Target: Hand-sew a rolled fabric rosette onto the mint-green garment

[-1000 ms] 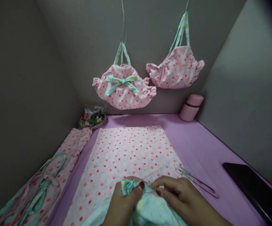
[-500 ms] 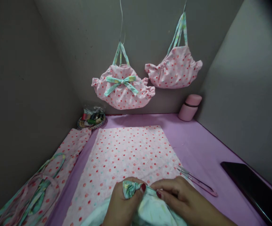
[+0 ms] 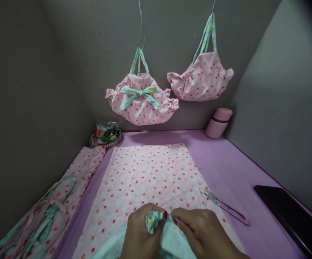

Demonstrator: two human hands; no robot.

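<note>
Mint fabric (image 3: 156, 220) is bunched tighter than a second ago: its gathered tip is now rolled into a small knot. You pinch it between the fingers of your left hand (image 3: 139, 235) and right hand (image 3: 203, 233), which have closed in until they touch, both clenched on the cloth. Count one dotted pink cloth (image 3: 150, 176) spread on the purple surface (image 3: 226, 162) just beyond your fingers, one pair of snips (image 3: 226, 208) to their right, and one dark flat device (image 3: 293, 212) farther right. Well beyond are two hanging bags (image 3: 142, 99) (image 3: 201, 77), one pink flask (image 3: 219, 122) and one thread basket (image 3: 105, 136).
</note>
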